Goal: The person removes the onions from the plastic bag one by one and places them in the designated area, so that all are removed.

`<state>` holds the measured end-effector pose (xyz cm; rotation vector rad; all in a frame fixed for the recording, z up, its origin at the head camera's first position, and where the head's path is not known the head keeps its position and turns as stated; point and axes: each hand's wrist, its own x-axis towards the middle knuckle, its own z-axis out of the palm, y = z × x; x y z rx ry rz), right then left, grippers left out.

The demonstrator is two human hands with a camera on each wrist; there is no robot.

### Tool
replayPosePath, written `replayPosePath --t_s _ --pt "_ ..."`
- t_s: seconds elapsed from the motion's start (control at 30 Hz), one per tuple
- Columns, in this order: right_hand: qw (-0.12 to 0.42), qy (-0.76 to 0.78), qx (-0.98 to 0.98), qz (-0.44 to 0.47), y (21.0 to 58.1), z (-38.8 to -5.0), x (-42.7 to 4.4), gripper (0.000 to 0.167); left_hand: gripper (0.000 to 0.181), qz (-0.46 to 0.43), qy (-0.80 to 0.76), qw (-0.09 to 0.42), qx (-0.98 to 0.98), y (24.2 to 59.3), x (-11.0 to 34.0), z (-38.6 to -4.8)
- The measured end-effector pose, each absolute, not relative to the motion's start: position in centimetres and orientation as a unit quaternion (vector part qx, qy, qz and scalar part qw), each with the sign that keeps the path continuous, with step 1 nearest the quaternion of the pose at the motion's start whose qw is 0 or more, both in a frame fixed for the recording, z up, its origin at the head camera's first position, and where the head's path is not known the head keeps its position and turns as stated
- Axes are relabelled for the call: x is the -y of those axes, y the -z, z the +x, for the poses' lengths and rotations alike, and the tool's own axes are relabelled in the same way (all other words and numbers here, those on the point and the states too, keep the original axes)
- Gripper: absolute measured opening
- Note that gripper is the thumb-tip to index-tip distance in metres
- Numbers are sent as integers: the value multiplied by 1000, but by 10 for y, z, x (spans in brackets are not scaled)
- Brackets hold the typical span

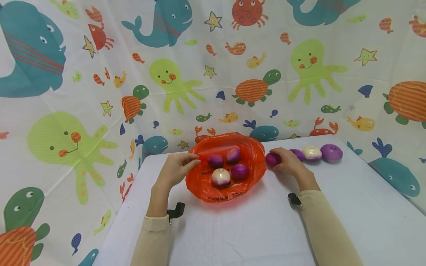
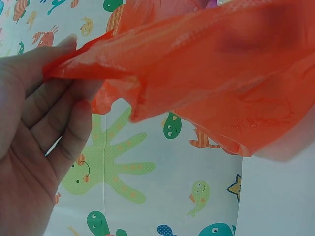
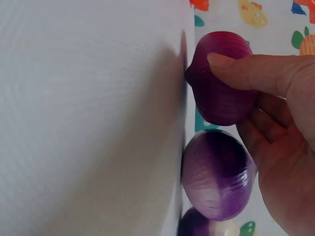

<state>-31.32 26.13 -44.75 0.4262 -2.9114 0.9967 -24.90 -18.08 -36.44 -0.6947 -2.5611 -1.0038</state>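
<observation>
Beige sleeves [image 1: 332, 229] reach in from the bottom edge, each with a black wrist mount near its cuff, the left mount [image 1: 178, 210] and the right mount [image 1: 294, 199]. Beyond them stands a red plastic bag [image 1: 196, 186] on a white table [image 1: 239, 232], its mouth spread wide and dark lettering printed on it upside down. Four onions lie inside: three purple, plus one pale onion [image 1: 221, 177] toward the near side.

At the bag's left rim, the left hand [image 1: 178, 170] pinches the thin plastic between thumb and fingers, drawing the edge into a taut fold. To the right of the bag, the right hand [image 1: 289, 162] grips a purple red onion [image 1: 273, 160], thumb on one side and fingers on the other; whether that onion touches the table cannot be told. The bag's right rim stands between it and the four inside.

Farther right, three more onions sit in a row: a purple one [image 1: 297, 155] partly hidden by the right hand, a whitish one [image 1: 311, 153], and a large purple one [image 1: 331, 153] at the end. Behind everything hangs a white cloth [image 1: 199, 55] printed with whales, octopuses, turtles, crabs and starfish.
</observation>
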Motion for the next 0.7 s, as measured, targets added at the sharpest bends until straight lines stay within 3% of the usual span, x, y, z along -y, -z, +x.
replayPosePath --t_s 0.37,0.7 --pt "5 -319 941 113 447 -314 -262 75 16 -242 349 151 892 365 181 -249" --pt "19 -315 941 119 448 -315 -263 66 16 -247 352 154 890 365 180 -248"
